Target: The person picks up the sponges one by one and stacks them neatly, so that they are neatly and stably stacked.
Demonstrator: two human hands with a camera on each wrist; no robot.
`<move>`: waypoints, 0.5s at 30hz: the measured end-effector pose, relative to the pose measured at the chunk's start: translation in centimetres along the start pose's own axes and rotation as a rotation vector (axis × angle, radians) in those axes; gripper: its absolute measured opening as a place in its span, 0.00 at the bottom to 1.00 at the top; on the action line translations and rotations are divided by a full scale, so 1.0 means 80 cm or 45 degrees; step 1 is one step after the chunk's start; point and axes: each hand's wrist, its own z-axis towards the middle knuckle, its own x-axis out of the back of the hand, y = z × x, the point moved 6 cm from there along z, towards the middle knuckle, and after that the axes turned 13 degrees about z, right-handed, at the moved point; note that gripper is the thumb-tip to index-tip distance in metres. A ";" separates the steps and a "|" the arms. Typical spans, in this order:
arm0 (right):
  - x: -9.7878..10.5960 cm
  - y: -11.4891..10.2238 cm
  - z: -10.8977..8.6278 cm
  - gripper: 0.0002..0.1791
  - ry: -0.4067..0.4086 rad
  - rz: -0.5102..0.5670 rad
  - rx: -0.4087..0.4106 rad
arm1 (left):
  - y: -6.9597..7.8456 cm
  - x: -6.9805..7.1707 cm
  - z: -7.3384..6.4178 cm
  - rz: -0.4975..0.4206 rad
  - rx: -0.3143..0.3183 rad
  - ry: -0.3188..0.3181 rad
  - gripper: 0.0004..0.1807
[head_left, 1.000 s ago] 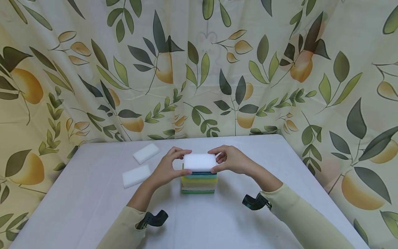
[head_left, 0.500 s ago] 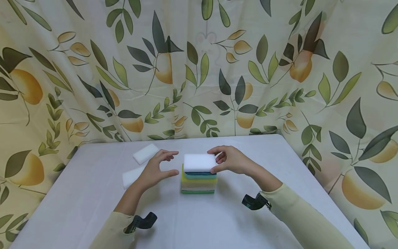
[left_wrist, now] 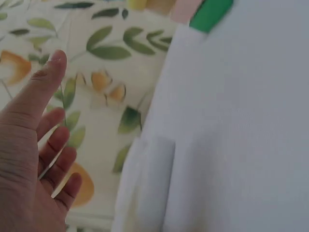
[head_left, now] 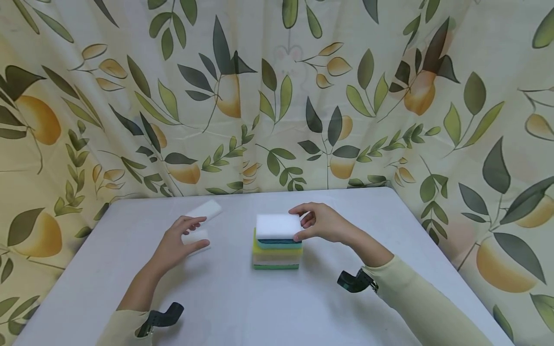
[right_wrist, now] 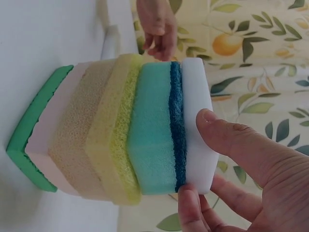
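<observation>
A stack of sponges [head_left: 277,257] stands on the table, with a white sponge [head_left: 278,226] lying flat on top. In the right wrist view, below it come a teal sponge [right_wrist: 150,130] with a dark blue scouring layer, a yellow sponge [right_wrist: 116,140], a beige layer [right_wrist: 79,130], and a pink sponge with a green base [right_wrist: 38,125]. My right hand [head_left: 324,223] pinches the right end of the top white sponge between thumb and fingers. Over at the left, my left hand [head_left: 170,247] hovers with fingers apart and holds nothing. It partly covers two loose white sponges, a nearer one [head_left: 196,235] and a farther one [head_left: 207,209].
A white cloth covers the table [head_left: 251,307]. Behind it and along both sides hangs a leaf-and-fruit patterned curtain [head_left: 277,144]. A dark camera mount sits on each wrist, the left one [head_left: 162,317] low over the cloth.
My left hand has let go of the top white sponge and moved left toward the two loose white sponges. The right hand and the stack stay in place.
</observation>
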 end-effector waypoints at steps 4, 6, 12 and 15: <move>-0.001 -0.001 0.000 0.36 -0.010 0.005 0.017 | -0.037 0.012 -0.018 0.074 0.118 -0.001 0.38; -0.002 -0.002 0.000 0.36 -0.011 0.004 0.022 | -0.053 0.018 -0.025 0.084 0.160 -0.005 0.39; -0.001 -0.001 -0.002 0.36 0.000 0.010 0.001 | -0.084 0.022 -0.037 0.115 0.236 -0.052 0.42; -0.001 0.000 -0.002 0.36 0.004 0.019 -0.008 | -0.095 0.015 -0.040 0.129 0.271 -0.104 0.44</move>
